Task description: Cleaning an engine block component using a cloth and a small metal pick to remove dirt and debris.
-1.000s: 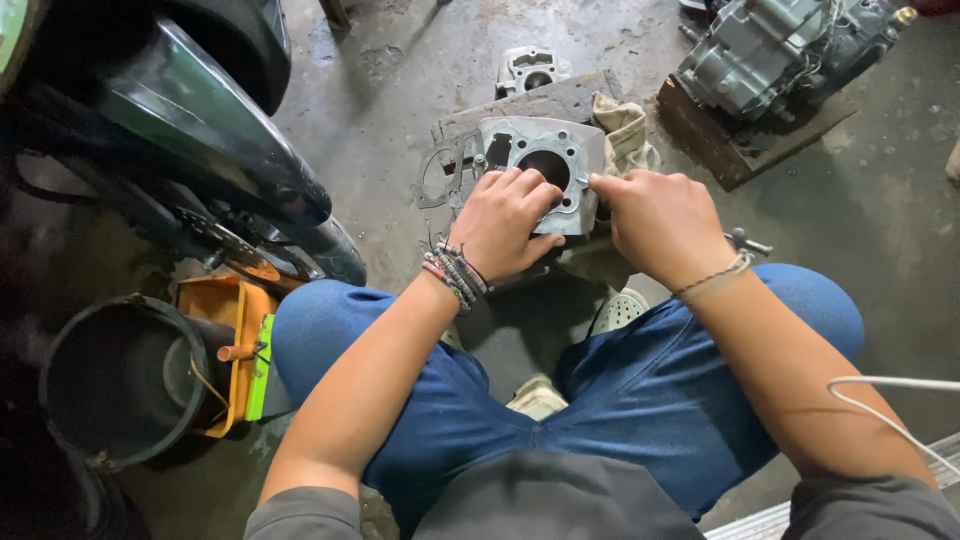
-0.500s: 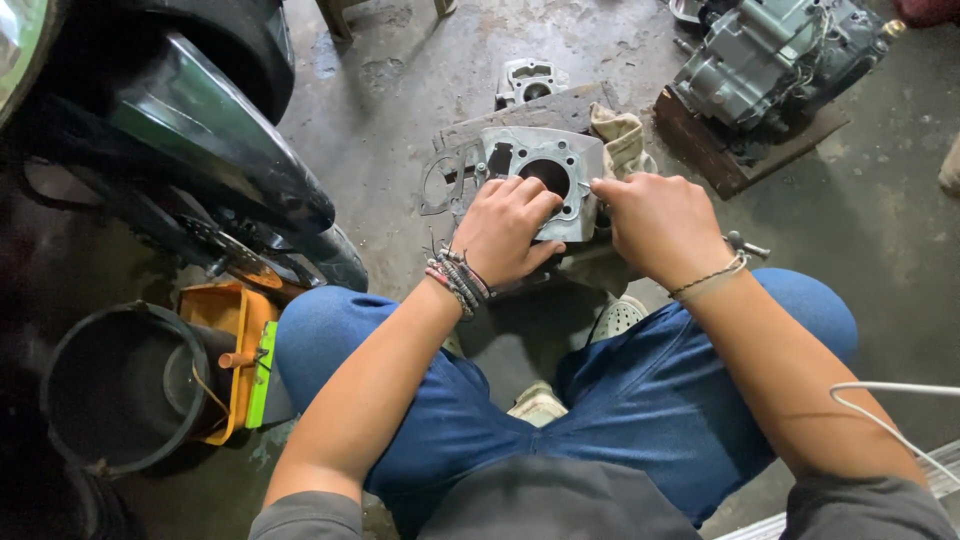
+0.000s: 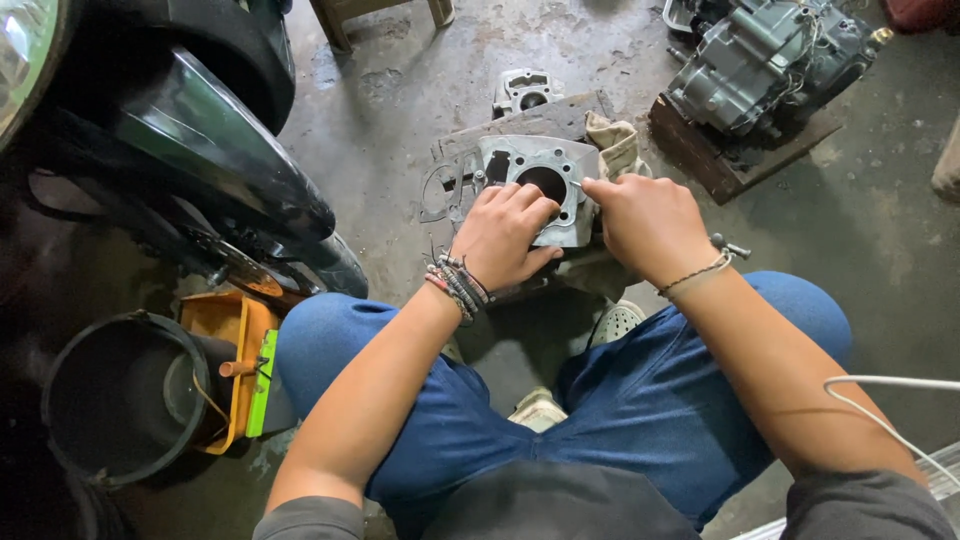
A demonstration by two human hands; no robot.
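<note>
Two hands point(image 3: 575, 225) on cylinder block point(image 3: 525, 165) | stained concrete floor point(image 3: 400, 110) | motorcycle point(image 3: 180, 150) left

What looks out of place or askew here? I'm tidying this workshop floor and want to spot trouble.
Nothing looks broken. The cylinder block lies on a board on bare concrete, left hand flat on it, right hand at its edge. A loose gasket hangs off the board's left side, and a rag sits crumpled behind.
</note>
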